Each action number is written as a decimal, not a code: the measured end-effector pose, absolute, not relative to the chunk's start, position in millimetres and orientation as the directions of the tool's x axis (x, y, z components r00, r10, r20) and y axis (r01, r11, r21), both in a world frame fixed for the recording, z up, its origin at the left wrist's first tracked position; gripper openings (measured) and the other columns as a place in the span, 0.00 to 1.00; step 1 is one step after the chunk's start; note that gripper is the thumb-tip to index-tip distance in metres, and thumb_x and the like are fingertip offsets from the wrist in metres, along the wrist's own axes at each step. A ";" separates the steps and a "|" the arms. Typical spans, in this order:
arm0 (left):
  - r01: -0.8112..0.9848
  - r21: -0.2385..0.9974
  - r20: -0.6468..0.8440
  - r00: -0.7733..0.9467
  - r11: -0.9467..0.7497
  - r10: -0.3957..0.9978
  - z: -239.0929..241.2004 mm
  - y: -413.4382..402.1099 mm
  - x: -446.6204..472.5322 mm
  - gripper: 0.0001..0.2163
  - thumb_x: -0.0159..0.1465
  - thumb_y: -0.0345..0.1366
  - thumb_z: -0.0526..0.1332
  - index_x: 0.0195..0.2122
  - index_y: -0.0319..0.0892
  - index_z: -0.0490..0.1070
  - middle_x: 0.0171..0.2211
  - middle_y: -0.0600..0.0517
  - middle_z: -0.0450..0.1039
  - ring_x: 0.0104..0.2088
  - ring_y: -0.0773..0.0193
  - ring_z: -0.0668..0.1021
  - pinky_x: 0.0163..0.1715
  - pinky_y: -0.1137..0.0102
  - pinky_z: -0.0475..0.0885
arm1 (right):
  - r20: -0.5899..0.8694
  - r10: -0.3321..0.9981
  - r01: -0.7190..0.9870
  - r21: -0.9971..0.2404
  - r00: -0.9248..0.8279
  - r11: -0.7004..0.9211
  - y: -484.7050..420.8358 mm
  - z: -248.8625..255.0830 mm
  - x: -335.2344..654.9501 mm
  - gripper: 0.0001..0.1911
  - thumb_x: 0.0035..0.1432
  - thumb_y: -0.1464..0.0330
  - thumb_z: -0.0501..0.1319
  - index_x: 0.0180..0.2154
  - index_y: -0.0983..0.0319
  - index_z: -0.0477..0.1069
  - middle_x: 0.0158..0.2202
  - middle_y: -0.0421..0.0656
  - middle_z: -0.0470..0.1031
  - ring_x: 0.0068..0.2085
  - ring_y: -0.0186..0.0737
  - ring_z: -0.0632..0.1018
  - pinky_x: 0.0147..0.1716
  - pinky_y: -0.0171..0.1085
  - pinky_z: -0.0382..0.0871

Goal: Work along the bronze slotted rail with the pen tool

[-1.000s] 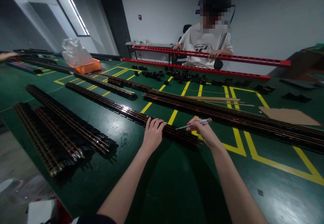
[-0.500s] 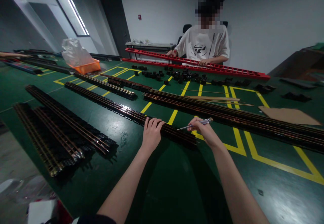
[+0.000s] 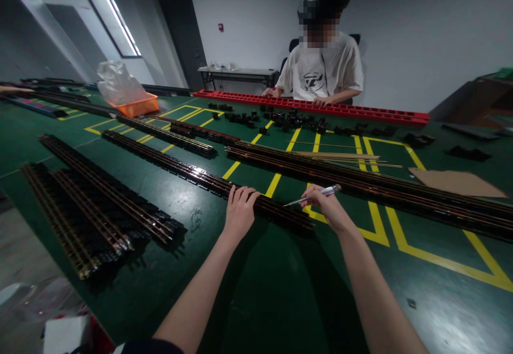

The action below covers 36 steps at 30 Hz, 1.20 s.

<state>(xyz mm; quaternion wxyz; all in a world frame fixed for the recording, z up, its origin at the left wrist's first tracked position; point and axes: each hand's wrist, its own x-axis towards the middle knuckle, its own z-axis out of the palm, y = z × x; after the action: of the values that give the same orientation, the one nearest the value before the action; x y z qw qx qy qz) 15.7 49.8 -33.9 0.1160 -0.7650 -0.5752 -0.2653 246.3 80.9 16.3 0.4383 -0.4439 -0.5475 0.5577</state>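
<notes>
A long black rail [image 3: 202,174] with copper-coloured strips lies slantwise on the green table before me. My left hand [image 3: 240,209] is laid across it close to its near end, fingers bent over the top and holding it. In my right hand [image 3: 320,203] is a slim screwdriver [image 3: 331,190] with a clear handle, pinched between thumb and fingers. Its thin shaft slopes down to the left, and the tip is at the rail's far edge, right of my left hand. Whether the tip touches the rail I cannot tell.
More black rails [image 3: 108,188] lie at the left, and a longer one [image 3: 360,180] stretches to the right. Beyond are thin rods [image 3: 340,156], cardboard [image 3: 457,181], small black parts [image 3: 292,119] and an orange bin [image 3: 138,105]. Across the table a person handles red rails [image 3: 372,111].
The screwdriver and my right hand have shifted slightly right. My left hand stays put. Across the table, the person has lowered the raised red rail next to the other one.
</notes>
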 end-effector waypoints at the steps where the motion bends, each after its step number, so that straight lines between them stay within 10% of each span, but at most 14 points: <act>1: 0.941 0.127 0.541 0.199 -0.313 0.817 -33.9 49.9 15.7 0.18 0.60 0.22 0.51 0.46 0.43 0.70 0.46 0.48 0.73 0.51 0.53 0.71 0.60 0.49 0.56 | -0.016 0.975 -0.002 -1.000 -0.221 -0.017 80.9 16.7 246.4 0.07 0.45 0.64 0.59 0.21 0.60 0.68 0.22 0.40 0.71 0.28 0.37 0.73 0.35 0.38 0.67; 36: 0.879 0.185 0.528 0.289 -0.440 0.799 -37.0 52.7 16.3 0.16 0.59 0.37 0.61 0.48 0.39 0.66 0.46 0.46 0.70 0.51 0.55 0.70 0.61 0.52 0.56 | -0.022 0.984 -0.060 -0.998 -0.177 -0.033 81.7 15.9 243.3 0.06 0.43 0.66 0.60 0.19 0.60 0.68 0.20 0.40 0.71 0.25 0.36 0.73 0.32 0.37 0.68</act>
<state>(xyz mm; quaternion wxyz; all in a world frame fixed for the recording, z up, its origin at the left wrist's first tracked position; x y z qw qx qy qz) 16.3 52.7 -37.0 0.0706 -0.7996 -0.5244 -0.2839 243.3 81.7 15.9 0.4623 -0.4449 -0.5194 0.5643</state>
